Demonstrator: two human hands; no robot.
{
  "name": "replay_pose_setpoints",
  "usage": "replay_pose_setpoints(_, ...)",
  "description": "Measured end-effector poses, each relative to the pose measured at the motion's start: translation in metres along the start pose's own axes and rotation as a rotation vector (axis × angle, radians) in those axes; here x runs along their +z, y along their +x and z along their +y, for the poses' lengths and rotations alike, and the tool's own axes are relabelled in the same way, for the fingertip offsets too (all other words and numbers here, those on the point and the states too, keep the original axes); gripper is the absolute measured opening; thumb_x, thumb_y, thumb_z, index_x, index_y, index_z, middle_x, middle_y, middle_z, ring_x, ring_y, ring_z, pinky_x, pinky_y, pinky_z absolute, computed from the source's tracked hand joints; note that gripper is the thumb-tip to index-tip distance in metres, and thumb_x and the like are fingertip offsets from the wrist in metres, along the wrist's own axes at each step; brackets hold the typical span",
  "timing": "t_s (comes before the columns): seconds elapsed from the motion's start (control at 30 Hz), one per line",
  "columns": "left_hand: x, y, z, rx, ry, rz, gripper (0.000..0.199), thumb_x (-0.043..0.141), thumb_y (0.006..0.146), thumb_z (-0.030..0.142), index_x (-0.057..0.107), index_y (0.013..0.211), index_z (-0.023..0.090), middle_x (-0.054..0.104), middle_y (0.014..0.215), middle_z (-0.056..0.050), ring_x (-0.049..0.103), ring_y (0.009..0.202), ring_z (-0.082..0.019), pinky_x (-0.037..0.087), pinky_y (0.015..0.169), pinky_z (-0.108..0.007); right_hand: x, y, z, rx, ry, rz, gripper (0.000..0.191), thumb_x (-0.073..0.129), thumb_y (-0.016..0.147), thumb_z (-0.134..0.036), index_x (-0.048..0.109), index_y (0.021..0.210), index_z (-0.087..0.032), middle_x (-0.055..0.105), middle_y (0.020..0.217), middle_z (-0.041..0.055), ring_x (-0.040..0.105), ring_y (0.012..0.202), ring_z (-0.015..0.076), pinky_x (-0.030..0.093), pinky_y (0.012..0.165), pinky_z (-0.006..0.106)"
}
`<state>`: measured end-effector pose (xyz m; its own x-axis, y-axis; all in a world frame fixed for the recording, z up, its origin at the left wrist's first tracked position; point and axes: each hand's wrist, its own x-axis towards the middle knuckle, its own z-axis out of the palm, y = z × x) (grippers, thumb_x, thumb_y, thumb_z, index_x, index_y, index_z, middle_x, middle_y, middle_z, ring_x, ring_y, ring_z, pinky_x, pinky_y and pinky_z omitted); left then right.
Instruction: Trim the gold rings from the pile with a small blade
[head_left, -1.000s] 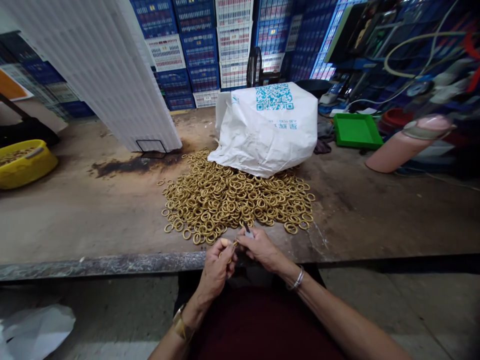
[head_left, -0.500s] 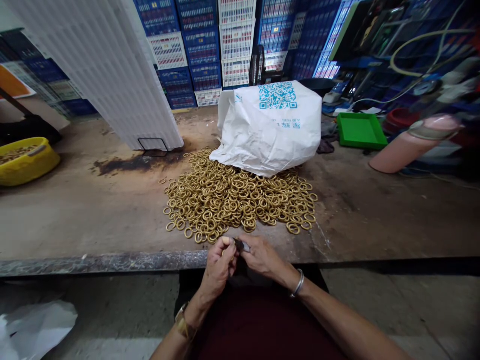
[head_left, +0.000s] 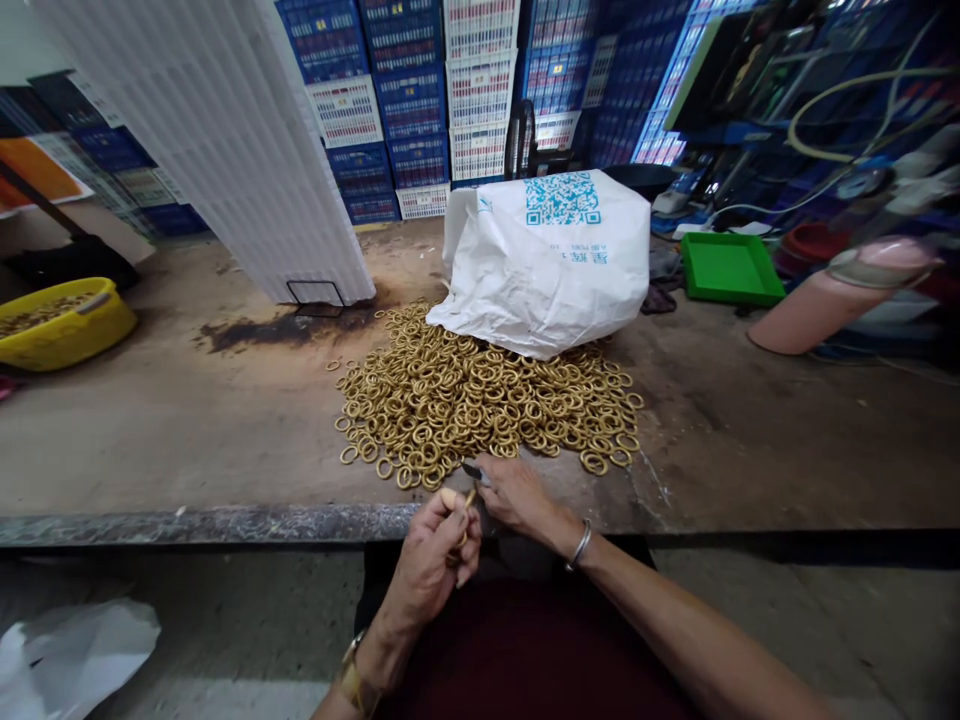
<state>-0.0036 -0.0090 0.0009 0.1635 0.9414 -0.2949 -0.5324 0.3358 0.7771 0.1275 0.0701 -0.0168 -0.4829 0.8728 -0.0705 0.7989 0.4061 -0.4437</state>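
My left hand (head_left: 442, 545) is closed on a gold-coloured ring (head_left: 470, 497), pinched between thumb and forefinger; more rings seem tucked in its curled fingers. My right hand (head_left: 517, 492) grips a small knife (head_left: 474, 472) with a dark blade and a greyish handle, its blade pointing left over the front edge of the ring heap. A wide heap of gold-coloured rings (head_left: 487, 405) lies on the table just beyond both hands. Over the back of the heap rests a white woven sack (head_left: 547, 270) printed with a blue code, its mouth towards me.
On the wooden table (head_left: 225, 430) stand a yellow basin (head_left: 82, 330) at left, a white ribbed panel (head_left: 247, 170), a green tray (head_left: 731, 268) and a pink bottle (head_left: 817, 305) at right. Blue and white crates (head_left: 412, 110) are stacked behind. A white bag (head_left: 82, 655) lies low at left.
My hands have moved apart: the left has dropped slightly towards me with the ring, and the knife in my right hand has lifted away from it. The view has shifted slightly.
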Motion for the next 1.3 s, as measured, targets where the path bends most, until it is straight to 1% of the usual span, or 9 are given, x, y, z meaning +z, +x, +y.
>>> replay_pose_setpoints(0.17,-0.011,-0.002,0.004,-0.016,-0.172,0.116,0.024,0.057,0.076,0.034,0.045,0.069,0.014,0.054,0.073,-0.001,0.039,0.045,-0.003,0.026,0.036,-0.014,0.010,0.017,-0.018,-0.135,0.090,0.149,0.022,0.041,0.078,-0.015,0.051,0.097,-0.018,0.062,0.076,0.0017,0.055,0.068,0.0119,0.030,0.059,0.021)
replay_pose_setpoints(0.27,-0.021,-0.003,0.004,-0.001,-0.196,0.169,0.022,0.058,0.075,0.034,0.047,0.071,0.015,0.056,0.074,-0.002,0.041,0.045,-0.003,0.026,0.036,-0.014,0.011,0.025,-0.032,-0.174,0.061,0.120,0.030,0.044,0.078,-0.018,0.046,0.108,-0.020,0.064,0.086,0.0032,0.058,0.076,0.0137,0.031,0.062,0.021)
replay_pose_setpoints(0.5,-0.032,-0.005,0.008,-0.062,-0.357,0.141,0.021,0.062,0.071,0.027,0.052,0.087,0.017,0.054,0.067,0.001,0.044,0.047,-0.005,0.028,0.038,-0.014,0.013,0.031,-0.037,-0.098,-0.073,0.038,0.018,0.044,0.075,-0.014,0.052,0.089,-0.021,0.064,0.082,0.0026,0.058,0.074,0.0141,0.029,0.060,0.022)
replay_pose_setpoints(0.63,-0.034,-0.001,0.005,-0.071,-0.430,0.150,0.019,0.065,0.069,0.027,0.054,0.077,0.014,0.055,0.070,0.000,0.050,0.054,-0.006,0.029,0.039,-0.014,0.017,0.027,-0.025,-0.108,-0.022,0.057,0.016,0.043,0.076,-0.014,0.053,0.088,-0.020,0.063,0.080,0.0024,0.057,0.072,0.0134,0.031,0.061,0.022)
replay_pose_setpoints(0.73,-0.032,0.002,0.005,-0.058,-0.432,0.178,0.018,0.067,0.067,0.025,0.054,0.072,0.013,0.057,0.072,-0.002,0.053,0.060,-0.008,0.030,0.040,-0.014,0.017,0.023,-0.014,-0.151,0.127,0.113,0.017,0.042,0.077,-0.014,0.054,0.087,-0.019,0.062,0.081,0.0030,0.055,0.072,0.0131,0.034,0.064,0.022)
replay_pose_setpoints(0.87,-0.028,0.008,0.007,-0.029,-0.373,0.152,0.017,0.068,0.067,0.023,0.055,0.071,0.013,0.058,0.074,-0.002,0.055,0.063,-0.009,0.032,0.041,-0.014,0.007,0.014,-0.002,-0.094,0.410,0.168,0.015,0.041,0.080,-0.023,0.054,0.078,-0.018,0.058,0.076,0.0023,0.051,0.070,0.0129,0.038,0.066,0.023)
replay_pose_setpoints(1.1,-0.015,0.025,0.004,-0.040,-0.255,0.127,0.024,0.070,0.064,0.025,0.055,0.081,0.015,0.054,0.069,0.001,0.052,0.057,-0.007,0.033,0.042,-0.014,-0.014,-0.001,0.005,0.090,0.778,0.071,0.015,0.046,0.074,-0.030,0.053,0.071,-0.018,0.043,0.057,-0.0047,0.037,0.051,0.0078,0.032,0.048,0.019)
replay_pose_setpoints(1.2,-0.008,0.028,-0.002,0.053,-0.025,0.198,0.025,0.065,0.069,0.034,0.055,0.083,0.016,0.047,0.058,0.006,0.043,0.044,-0.005,0.028,0.037,-0.015,-0.014,-0.003,0.005,0.204,0.928,0.083,0.016,0.048,0.073,-0.033,0.050,0.068,-0.018,0.038,0.051,-0.0071,0.031,0.043,0.0056,0.027,0.041,0.018)
replay_pose_setpoints(1.3,-0.004,0.028,-0.007,0.166,0.260,0.292,0.022,0.059,0.073,0.034,0.057,0.088,0.018,0.042,0.049,0.008,0.037,0.039,-0.005,0.029,0.038,-0.016,-0.010,-0.004,0.005,0.320,1.113,0.062,0.019,0.050,0.071,-0.035,0.046,0.067,-0.018,0.041,0.052,-0.0075,0.029,0.037,0.0034,0.021,0.036,0.017)
